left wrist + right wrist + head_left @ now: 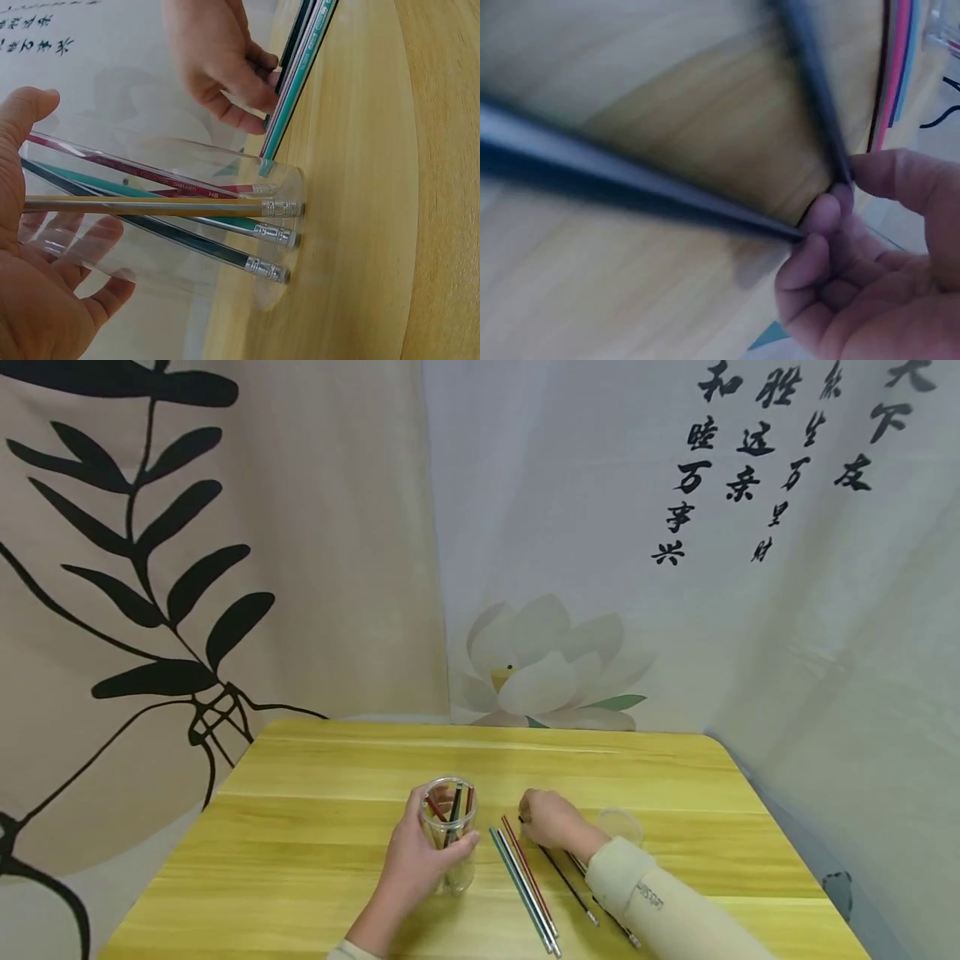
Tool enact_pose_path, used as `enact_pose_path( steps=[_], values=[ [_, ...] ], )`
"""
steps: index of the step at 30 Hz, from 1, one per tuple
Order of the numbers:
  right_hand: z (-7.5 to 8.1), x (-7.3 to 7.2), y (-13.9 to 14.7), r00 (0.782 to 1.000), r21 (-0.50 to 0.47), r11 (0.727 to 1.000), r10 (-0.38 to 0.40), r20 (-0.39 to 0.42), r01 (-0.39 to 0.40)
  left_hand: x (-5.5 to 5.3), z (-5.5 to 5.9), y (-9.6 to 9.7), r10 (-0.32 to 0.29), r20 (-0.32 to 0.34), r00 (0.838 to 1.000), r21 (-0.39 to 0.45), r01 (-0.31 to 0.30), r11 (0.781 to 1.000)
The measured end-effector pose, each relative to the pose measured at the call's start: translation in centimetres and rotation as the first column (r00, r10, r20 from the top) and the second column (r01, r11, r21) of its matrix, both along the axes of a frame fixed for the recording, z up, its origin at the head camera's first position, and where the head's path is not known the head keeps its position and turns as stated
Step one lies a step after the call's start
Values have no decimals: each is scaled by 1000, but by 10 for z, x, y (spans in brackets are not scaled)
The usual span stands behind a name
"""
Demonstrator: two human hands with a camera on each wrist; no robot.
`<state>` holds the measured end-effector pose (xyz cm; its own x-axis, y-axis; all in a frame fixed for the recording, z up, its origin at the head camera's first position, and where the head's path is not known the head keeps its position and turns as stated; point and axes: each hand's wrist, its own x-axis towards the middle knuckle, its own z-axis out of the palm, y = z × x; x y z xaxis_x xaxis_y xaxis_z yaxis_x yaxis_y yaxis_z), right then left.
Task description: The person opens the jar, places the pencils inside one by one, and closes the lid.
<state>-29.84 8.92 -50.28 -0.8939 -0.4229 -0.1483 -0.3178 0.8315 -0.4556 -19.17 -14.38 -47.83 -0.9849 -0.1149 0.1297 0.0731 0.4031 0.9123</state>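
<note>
My left hand (411, 860) grips a clear jar (459, 878) around its side, with the jar standing on the table. Several pencils (187, 247) lean inside it, eraser ends down, in yellow, red, green and dark colours. To the right, my right hand (553, 820) is low over the table and pinches the far tip of a dark pencil (567, 883) between thumb and finger. A second dark pencil (630, 176) runs to the curled fingers of that hand; the right wrist view is blurred there. Between the hands lie several pencils (525, 889) side by side, green, silvery and red.
A clear round lid (622, 823) lies beyond my right wrist, partly covered by it. The yellow wooden table (300, 827) ends at a cloth backdrop (360, 568) printed with leaves, a flower and writing.
</note>
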Motion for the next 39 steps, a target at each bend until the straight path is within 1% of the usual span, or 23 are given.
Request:
enact_pose_path(
  steps=[2, 5, 7, 10, 12, 14, 16, 18, 19, 21, 23, 24, 25, 26, 27, 30, 32, 33, 34, 35, 36, 38, 39],
  values=[
    [0, -1, -4, 998, -1, 999, -54, 10, 54, -1, -2, 1, -11, -7, 1000, 6, 11, 1000],
    [12, -1, -3, 994, -90, 990, -103, 42, 106, -1, -5, 3, -26, -3, 1000, 19, 26, 999],
    [33, 0, -3, 993, -205, 971, -116, 32, 120, 0, -6, 4, -28, 5, 1000, 19, 28, 999],
    [85, 10, -5, 985, -428, 899, -142, -95, 89, 1, -4, 2, -12, 11, 1000, 18, 12, 1000],
    [123, 21, -10, 953, -578, 816, -163, -254, -15, 1, -3, 0, -4, 11, 1000, 16, 4, 1000],
    [155, 36, -15, 888, -685, 709, -192, -417, -168, 1, -3, -3, -4, 9, 1000, 16, 4, 1000],
    [178, 52, -22, 825, -740, 590, -208, -525, -322, 1, -1, -4, -10, 7, 1000, 20, 10, 1000],
    [191, 65, -31, 786, -764, 468, -206, -582, -443, 0, 0, -3, -19, 2, 1000, 22, 19, 1000],
    [193, 69, -36, 774, -767, 417, -201, -601, -488, 0, 0, -3, -20, 0, 1000, 24, 20, 1000],
    [193, 74, -47, 774, -778, 329, -178, -608, -536, -1, 0, -2, -25, -3, 1000, 31, 25, 999],
    [185, 73, -58, 776, -781, 281, -155, -611, -558, -2, -2, -2, -26, -5, 1000, 36, 26, 999],
    [178, 72, -62, 780, -781, 276, -142, -610, -560, -2, -3, -2, -24, -4, 1000, 42, 24, 999],
    [170, 70, -67, 786, -782, 281, -127, -605, -557, -2, -4, -1, -23, -5, 1000, 46, 24, 999],
    [161, 68, -70, 792, -781, 305, -118, -598, -545, -2, -5, -1, -28, -6, 1000, 49, 28, 998],
    [150, 66, -73, 796, -775, 348, -116, -594, -528, -3, -6, -1, -34, -12, 999, 49, 35, 998],
    [117, 63, -75, 770, -688, 544, -113, -628, -480, -2, -9, -1, -52, -25, 998, 53, 54, 997],
    [99, 62, -72, 724, -574, 685, -98, -683, -449, -2, -10, -1, -68, -37, 997, 49, 70, 996],
    [92, 61, -70, 692, -507, 738, -75, -718, -446, -2, -9, -1, -67, -40, 997, 51, 69, 996],
    [88, 61, -68, 657, -444, 772, -45, -752, -456, -2, -9, -1, -65, -45, 997, 52, 68, 996],
    [85, 60, -66, 637, -398, 793, -16, -771, -461, -3, -8, -1, -63, -52, 997, 53, 65, 996],
    [84, 60, -62, 630, -371, 807, 2, -776, -459, -3, -7, -1, -57, -55, 997, 54, 60, 997],
    [85, 60, -52, 647, -372, 814, 7, -762, -447, -3, -6, -1, -56, -61, 997, 60, 60, 996],
    [86, 59, -44, 670, -394, 814, -8, -742, -426, -3, -6, 0, -57, -64, 996, 64, 61, 996]
  ],
)
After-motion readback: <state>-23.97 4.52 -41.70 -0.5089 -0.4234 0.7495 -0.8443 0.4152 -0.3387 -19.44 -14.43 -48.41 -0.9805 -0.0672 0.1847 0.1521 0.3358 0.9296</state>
